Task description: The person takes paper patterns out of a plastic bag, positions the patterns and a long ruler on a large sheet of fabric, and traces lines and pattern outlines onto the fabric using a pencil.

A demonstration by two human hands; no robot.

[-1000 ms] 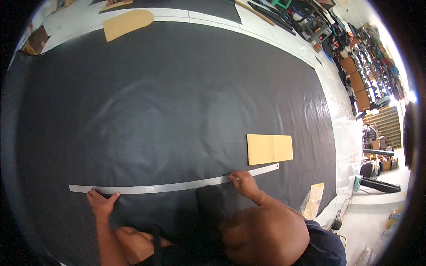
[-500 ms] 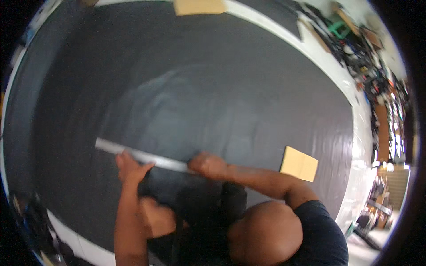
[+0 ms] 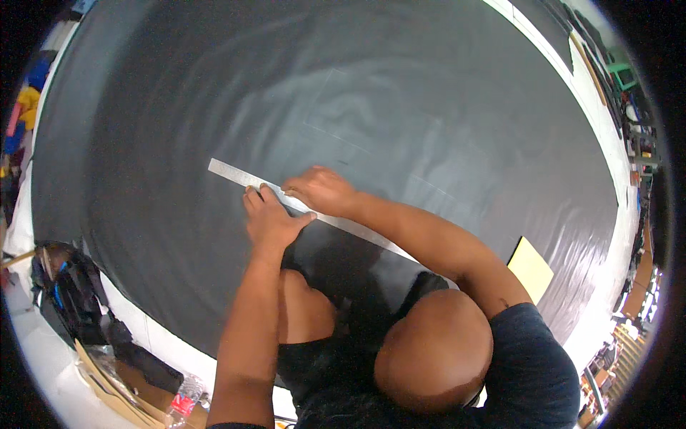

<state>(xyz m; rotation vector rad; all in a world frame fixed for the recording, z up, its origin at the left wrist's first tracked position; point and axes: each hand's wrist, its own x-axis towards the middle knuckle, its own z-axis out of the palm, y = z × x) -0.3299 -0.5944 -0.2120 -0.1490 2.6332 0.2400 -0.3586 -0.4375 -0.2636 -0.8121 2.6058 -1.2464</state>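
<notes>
Black sheet (image 3: 171,236) spread wide and serving as the work surface; low wrinkles and glossy patches, glossiest toward its right edge. Metal ruler (image 3: 351,227) lies flat on it, in the half toward the person, on a slant: one end toward the surface's left edge and farther from the body, the other running down toward the right knee (image 3: 436,347), where the forearm and the knee hide it. Left hand (image 3: 270,218): unclenched, fingers and thumb spread, fingertips and thumb tip set down on the ruler along its near side; it presses rather than grasps. Right hand (image 3: 323,190): just beside the left, at the ruler's far side, fingers curled in and bunched, tips at the ruler; whether anything is pinched between them cannot be told. Right forearm crosses above the ruler from the lower right. Left knee (image 3: 304,311) bare, near the surface's near edge. Faint pale lines (image 3: 336,132) show on the sheet beyond the right hand, toward the far edge; more lie to their right. Yellow card (image 3: 532,268) rests near the right edge, close to the right upper arm, well apart from the ruler. Off the near-left edge: a dark bag (image 3: 75,297), and below it cardboard (image 3: 139,386) with a clear plastic bottle (image 3: 187,393) beside it.
</notes>
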